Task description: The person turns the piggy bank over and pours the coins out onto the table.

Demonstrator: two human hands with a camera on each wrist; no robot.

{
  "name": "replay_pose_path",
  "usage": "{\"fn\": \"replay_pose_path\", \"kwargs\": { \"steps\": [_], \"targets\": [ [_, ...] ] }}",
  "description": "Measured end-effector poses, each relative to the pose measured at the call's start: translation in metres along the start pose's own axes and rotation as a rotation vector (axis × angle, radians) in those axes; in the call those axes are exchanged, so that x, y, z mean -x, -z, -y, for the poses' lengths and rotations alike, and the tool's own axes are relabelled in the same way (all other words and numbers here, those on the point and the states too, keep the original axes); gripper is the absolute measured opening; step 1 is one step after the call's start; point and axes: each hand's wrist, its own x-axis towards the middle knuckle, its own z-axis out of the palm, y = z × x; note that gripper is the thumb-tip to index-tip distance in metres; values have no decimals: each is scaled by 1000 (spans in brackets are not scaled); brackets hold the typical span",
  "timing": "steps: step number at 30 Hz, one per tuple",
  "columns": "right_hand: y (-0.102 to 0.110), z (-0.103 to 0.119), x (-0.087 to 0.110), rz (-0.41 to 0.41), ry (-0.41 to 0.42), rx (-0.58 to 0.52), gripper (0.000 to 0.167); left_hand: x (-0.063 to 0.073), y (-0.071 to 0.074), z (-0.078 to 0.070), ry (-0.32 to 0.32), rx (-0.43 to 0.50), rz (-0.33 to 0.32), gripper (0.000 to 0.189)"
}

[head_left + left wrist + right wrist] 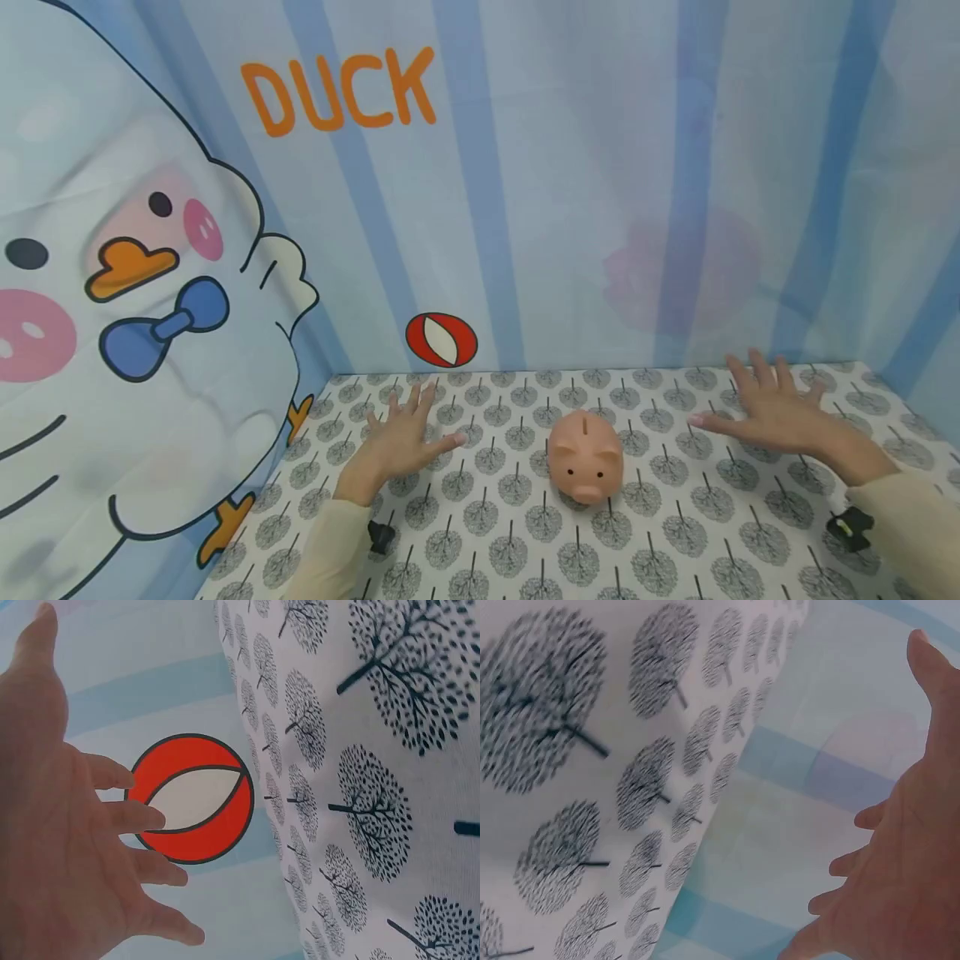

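A pink piggy bank [585, 458] with a coin slot on top stands on the tree-patterned tablecloth [517, 521], its snout toward the head camera. To its left, my left hand [401, 442] spreads its fingers, thumb toward the pig, holding nothing. On the other side my right hand [772, 412] is likewise spread and empty, thumb turned inward. Both hands are apart from the piggy bank. In the left wrist view the left palm [75, 847] and straight fingers show; the right wrist view has the right palm [900, 862] at its right edge. Neither wrist view includes the pig.
Behind the table hangs a blue-and-white striped curtain [570, 208] with the word DUCK and a red-and-white ball print [441, 340]. A large printed duck [150, 433] fills the curtain on the left. Black wrist devices [381, 537] sit at the sleeves.
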Motion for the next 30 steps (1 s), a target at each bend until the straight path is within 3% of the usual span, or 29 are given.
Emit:
{"fn": "replay_pose_path", "kwargs": {
  "steps": [4,10,17,25,30],
  "targets": [
    [1,11,3,-2,27,-15,127,2,-2,-1,-49,89,-12,108],
    [1,22,5,-19,134,-77,134,-2,-11,-12,-159,290,-24,99],
    [1,37,5,-4,188,-207,137,-5,-14,-33,-254,439,28,80],
    [4,44,7,19,213,-260,121,-10,-25,-49,-312,490,43,65],
    [1,50,10,46,232,-278,109,-8,-31,-59,-336,589,50,64]
  ]
}}
